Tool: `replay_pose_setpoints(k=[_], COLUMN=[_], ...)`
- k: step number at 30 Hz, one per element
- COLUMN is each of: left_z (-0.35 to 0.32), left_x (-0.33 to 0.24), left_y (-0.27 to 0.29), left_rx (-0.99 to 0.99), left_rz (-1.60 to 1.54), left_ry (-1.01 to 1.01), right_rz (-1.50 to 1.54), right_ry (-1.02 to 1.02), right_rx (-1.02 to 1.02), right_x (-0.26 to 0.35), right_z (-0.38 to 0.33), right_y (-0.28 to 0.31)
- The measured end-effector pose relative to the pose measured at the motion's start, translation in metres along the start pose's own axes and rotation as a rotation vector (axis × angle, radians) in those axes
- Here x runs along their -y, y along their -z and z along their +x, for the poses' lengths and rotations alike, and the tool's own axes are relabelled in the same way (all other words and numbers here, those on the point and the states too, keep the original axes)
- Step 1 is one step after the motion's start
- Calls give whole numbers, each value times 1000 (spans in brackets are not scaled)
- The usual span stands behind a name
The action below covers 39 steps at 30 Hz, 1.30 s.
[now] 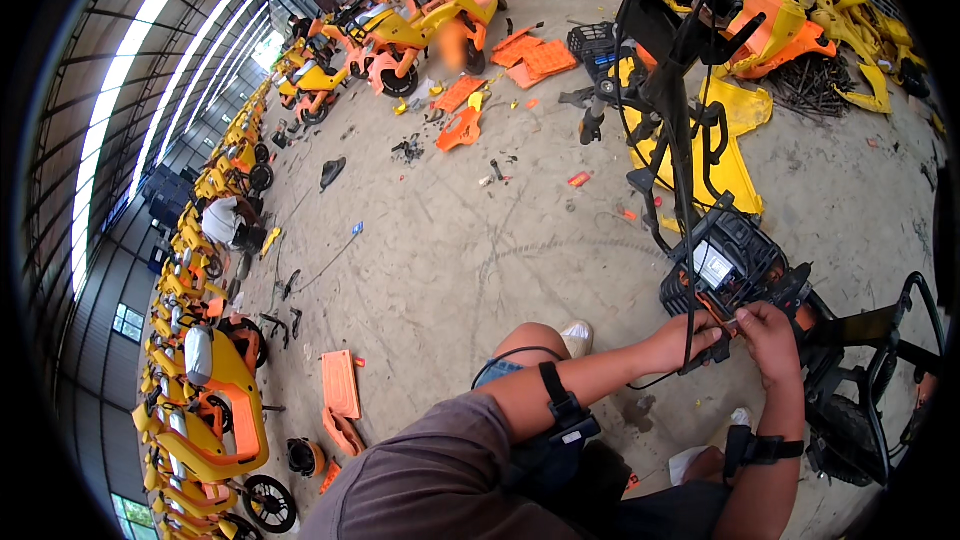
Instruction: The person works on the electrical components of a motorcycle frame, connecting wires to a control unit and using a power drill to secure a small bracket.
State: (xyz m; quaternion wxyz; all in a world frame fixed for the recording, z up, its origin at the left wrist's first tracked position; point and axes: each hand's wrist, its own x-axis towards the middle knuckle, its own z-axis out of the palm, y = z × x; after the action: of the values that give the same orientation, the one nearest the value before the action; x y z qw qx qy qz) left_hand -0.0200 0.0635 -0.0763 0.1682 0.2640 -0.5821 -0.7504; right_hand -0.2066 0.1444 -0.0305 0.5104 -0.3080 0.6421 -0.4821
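Observation:
I crouch beside a stripped scooter frame (682, 130), its black tubes and hanging cables bare. My left hand (690, 342) and my right hand (768, 342) are close together over its lower part, fingers pinched. Between the fingertips shows a thin orange piece (733, 321) that looks like a wire or cable end; both hands seem to grip it, but its exact kind is too small to tell. Just beyond them sits a black ribbed box (676, 285) with a pale label (712, 267) on top. A black cable (690, 230) runs down past my left hand.
A long row of yellow-orange scooters (225, 405) lines the left side, where another person (228, 223) bends down. Yellow panels (730, 175) and a heap of covers (830, 0) lie at far right. Orange panels (341, 383) and a helmet (305, 457) lie on the concrete floor.

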Motion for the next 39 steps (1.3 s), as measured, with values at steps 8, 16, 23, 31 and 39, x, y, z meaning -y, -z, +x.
replay_pose_setpoints(k=[8, 16, 23, 31, 39], left_z=[-10, 2, -9, -5, -4], left_x=[-28, -7, -39, -42, -36], left_y=[7, 14, 1, 8, 9], left_rx=[-12, 16, -1, -19, -50], left_rz=[50, -64, -89, -106, -99], left_ry=[45, 72, 117, 150, 147], right_rz=[632, 616, 550, -112, -219], right_ry=[-84, -172, -303, -86, 63], right_rx=[-32, 1, 37, 39, 113], right_x=[-2, -6, -2, -4, -3], right_z=[-4, -6, -16, -13, -17], right_y=[5, 14, 2, -12, -17])
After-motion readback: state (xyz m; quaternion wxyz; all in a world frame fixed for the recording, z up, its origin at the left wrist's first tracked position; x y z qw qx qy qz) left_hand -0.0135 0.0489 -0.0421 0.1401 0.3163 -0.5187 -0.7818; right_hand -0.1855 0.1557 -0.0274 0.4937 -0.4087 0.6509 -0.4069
